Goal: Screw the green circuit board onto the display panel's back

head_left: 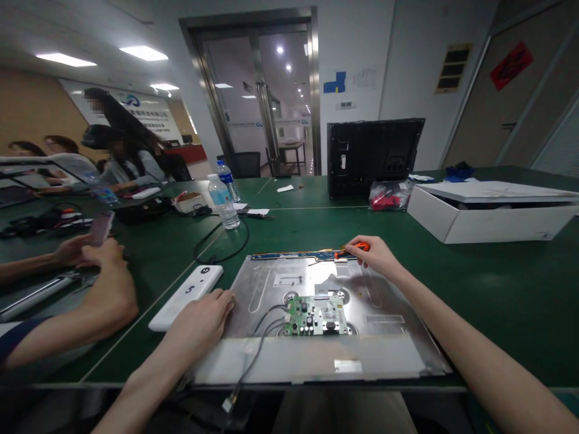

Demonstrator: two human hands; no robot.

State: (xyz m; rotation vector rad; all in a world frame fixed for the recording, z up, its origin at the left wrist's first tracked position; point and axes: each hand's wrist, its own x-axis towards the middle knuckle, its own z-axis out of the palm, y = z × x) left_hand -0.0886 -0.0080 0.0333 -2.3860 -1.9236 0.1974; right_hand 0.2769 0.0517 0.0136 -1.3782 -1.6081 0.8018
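In front of me a metal-backed display panel (389, 301) lies flat, a green circuit board (316, 314) at its middle and a narrow blue board (289, 255) along its far edge. My right hand (373, 256) is closed around an orange screwdriver (362, 246), its thin shaft slanting left over the narrow board. The exact tip contact is too small to tell. My left hand (205, 313) grips the panel's left edge with curled fingers; the thumb is hidden. Dark cables (257, 352) run from the green board over the near edge and end in a white connector (228, 402).
A white power bank (187, 298) marked 5 lies beside my left hand. Water bottles (222, 202) and a black cable (244, 241) are beyond. A white box (493, 220) and a black monitor (373, 157) stand farther back. At left, another person's hands (97, 250) hold a phone.
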